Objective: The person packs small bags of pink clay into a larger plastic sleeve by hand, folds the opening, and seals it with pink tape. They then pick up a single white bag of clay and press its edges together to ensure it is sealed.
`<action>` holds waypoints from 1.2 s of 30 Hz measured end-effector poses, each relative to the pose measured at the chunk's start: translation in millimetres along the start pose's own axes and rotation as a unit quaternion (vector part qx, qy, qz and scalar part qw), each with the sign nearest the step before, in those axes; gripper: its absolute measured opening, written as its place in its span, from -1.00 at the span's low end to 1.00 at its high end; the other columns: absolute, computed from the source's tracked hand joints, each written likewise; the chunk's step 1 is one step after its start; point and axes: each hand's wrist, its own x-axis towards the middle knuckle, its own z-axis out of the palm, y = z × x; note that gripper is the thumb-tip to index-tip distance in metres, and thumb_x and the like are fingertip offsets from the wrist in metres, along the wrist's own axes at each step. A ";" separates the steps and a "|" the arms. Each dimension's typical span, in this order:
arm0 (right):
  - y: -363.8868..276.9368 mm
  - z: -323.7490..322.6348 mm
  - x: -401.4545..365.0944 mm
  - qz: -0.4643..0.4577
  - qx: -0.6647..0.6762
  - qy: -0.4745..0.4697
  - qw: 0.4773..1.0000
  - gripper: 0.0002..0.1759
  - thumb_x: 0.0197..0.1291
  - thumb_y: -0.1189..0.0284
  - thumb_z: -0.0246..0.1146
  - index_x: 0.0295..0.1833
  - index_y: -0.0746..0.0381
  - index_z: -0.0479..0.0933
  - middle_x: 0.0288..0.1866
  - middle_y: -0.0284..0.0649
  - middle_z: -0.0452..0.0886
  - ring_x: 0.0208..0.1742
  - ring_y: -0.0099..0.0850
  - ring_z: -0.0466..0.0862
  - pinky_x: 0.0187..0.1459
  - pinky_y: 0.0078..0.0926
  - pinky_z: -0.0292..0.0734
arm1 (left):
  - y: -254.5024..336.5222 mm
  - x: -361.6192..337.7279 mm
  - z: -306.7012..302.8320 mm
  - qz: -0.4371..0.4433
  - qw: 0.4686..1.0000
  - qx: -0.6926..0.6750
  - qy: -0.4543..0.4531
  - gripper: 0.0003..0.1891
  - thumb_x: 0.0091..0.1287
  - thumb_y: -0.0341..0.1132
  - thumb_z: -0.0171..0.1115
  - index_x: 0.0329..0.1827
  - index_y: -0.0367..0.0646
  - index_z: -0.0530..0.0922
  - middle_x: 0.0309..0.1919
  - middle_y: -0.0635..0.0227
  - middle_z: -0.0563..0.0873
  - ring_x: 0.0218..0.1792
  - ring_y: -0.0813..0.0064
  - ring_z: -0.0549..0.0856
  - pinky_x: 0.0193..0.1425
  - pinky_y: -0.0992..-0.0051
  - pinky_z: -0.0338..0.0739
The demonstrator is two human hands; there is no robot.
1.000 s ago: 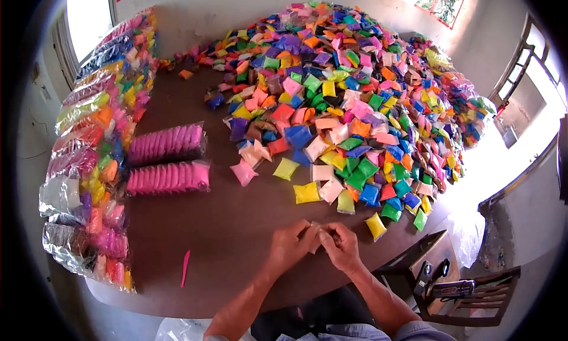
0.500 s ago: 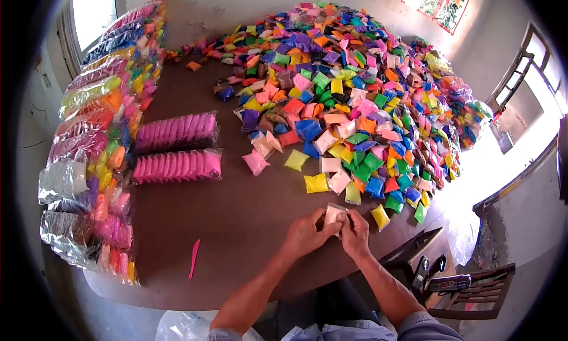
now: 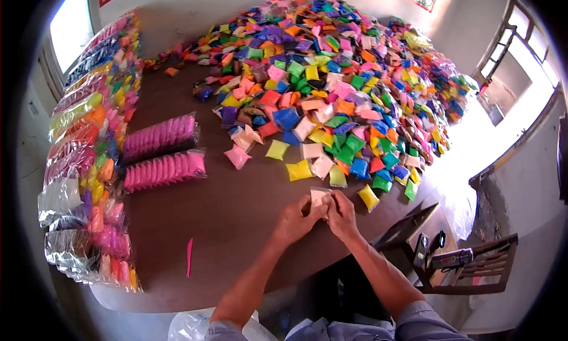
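A small pale pink packet [image 3: 319, 195] in clear plastic is pinched between my two hands, just above the near side of the brown table [image 3: 236, 222]. My left hand [image 3: 296, 220] grips its left side, fingers closed. On its right side, my right hand [image 3: 341, 213] is closed too, thumbs close together over the packet's lower part, which they hide. Closest to my hands lie a yellow packet [image 3: 368, 198] on the right and a pale yellow-green one [image 3: 337, 176] just beyond.
A large heap of colourful packets [image 3: 331, 92] covers the table's far and right side. Two long clear bags of pink packets [image 3: 165, 170] lie left of centre. Stacked bags [image 3: 77, 145] line the left edge. A pink plastic knife [image 3: 189, 258] lies near the front. A wooden chair [image 3: 479, 270] stands at right.
The whole view has shifted, so the table and heap sit further left in the picture. Both hands keep hold of the pale pink packet, with little change in their grip.
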 end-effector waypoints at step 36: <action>-15.8 6.8 -4.4 0.055 0.092 -0.038 0.993 -0.78 0.53 0.36 0.35 0.01 0.33 0.69 -0.28 -0.27 0.71 -0.31 -0.60 0.61 -0.28 -0.54 0.54 | -12.9 4.1 -15.6 0.026 0.999 -0.004 0.033 -0.83 0.56 -0.31 0.40 -0.08 -0.27 0.73 -0.37 0.56 0.70 -0.32 0.76 0.53 -0.25 0.57 0.49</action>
